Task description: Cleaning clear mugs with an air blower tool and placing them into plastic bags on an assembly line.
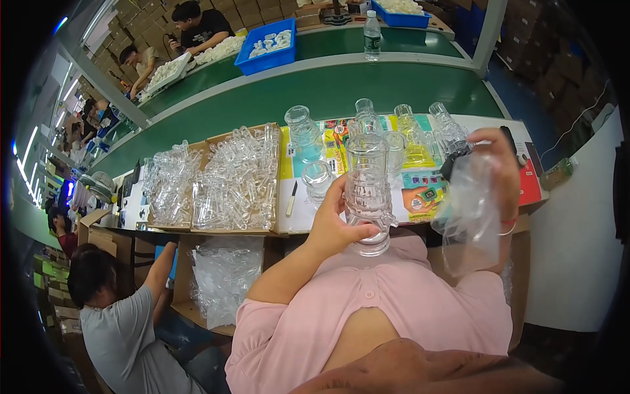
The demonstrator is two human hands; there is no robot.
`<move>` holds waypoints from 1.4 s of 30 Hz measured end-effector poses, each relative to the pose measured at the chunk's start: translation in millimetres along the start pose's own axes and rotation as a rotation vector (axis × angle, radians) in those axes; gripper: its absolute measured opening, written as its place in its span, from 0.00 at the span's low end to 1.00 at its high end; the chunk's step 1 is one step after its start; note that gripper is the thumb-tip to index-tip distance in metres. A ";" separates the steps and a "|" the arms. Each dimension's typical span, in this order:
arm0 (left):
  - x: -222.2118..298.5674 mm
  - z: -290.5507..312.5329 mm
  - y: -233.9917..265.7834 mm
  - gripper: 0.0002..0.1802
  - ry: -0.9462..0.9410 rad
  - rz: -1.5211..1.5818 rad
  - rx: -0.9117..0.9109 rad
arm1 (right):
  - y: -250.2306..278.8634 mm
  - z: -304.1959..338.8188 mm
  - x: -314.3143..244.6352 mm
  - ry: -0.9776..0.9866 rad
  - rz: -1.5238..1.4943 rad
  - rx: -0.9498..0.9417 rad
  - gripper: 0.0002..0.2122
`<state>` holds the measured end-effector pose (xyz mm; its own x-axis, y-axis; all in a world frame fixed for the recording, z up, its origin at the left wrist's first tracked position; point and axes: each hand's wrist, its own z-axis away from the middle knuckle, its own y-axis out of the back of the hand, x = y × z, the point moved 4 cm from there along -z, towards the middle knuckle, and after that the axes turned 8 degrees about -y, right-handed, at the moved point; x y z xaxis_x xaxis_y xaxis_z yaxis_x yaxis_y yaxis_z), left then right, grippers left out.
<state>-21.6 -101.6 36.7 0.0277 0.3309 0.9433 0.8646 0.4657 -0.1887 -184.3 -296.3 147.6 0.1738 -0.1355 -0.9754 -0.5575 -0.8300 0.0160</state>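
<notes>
Upright in front of my chest is a clear glass vessel (369,157) with a wide rim, a patterned body and a small stub low on its side. My left hand (333,226) is closed round its lower part, thumb across the front. Farther right, my right hand (504,172) is raised, with a thin clear plastic bag (469,220) hanging from it; the bag hides some of its fingers. Similar glass vessels (305,131) stand on the table beyond, and a short glass cup (317,178) is just left of the held one.
Two cardboard trays of small glass tubes (239,177) sit on the left, with a knife (291,199) beside them. Below is a box of plastic bags (226,282). A green conveyor (249,102) carries a water bottle (372,39) behind. A co-worker (131,328) sits at left.
</notes>
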 end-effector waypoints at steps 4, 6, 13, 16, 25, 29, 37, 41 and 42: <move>-6.3 4.7 8.2 0.54 -0.103 -0.204 0.055 | -29.6 -3.3 14.5 0.016 0.204 -0.203 0.21; -0.1 3.8 6.2 0.53 -0.148 -0.405 0.068 | -34.5 -2.5 20.7 0.080 0.280 -0.236 0.23; 0.9 4.3 4.4 0.53 -0.271 -0.555 0.093 | -53.5 -7.5 25.8 0.112 0.445 -0.199 0.32; 0.7 4.0 4.8 0.53 -0.259 -0.555 0.096 | -61.6 -8.4 15.1 0.114 0.606 -0.131 0.29; 9.2 0.3 2.0 0.52 -0.456 -0.860 0.113 | -91.7 -28.6 9.3 0.263 0.822 -0.246 0.29; 30.3 6.9 0.7 0.54 -0.537 -1.020 0.099 | -89.4 -42.2 -2.8 0.223 0.861 -0.324 0.25; 86.8 80.1 -16.9 0.36 -0.631 0.181 -1.153 | -73.4 -95.3 -16.3 0.264 0.755 -0.002 0.18; 90.5 92.5 -22.5 0.29 -0.532 0.311 -1.259 | -100.4 -121.1 7.1 0.199 0.775 -0.062 0.21; 90.1 93.4 -20.3 0.32 -0.569 0.337 -1.250 | -105.6 -125.6 15.4 0.199 0.776 -0.060 0.21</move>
<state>-83.5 -4.5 100.0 0.3754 0.6994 0.6082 0.7335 -0.6253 0.2664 -20.9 -278.7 158.4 -0.1013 -0.7751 -0.6237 -0.5347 -0.4862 0.6911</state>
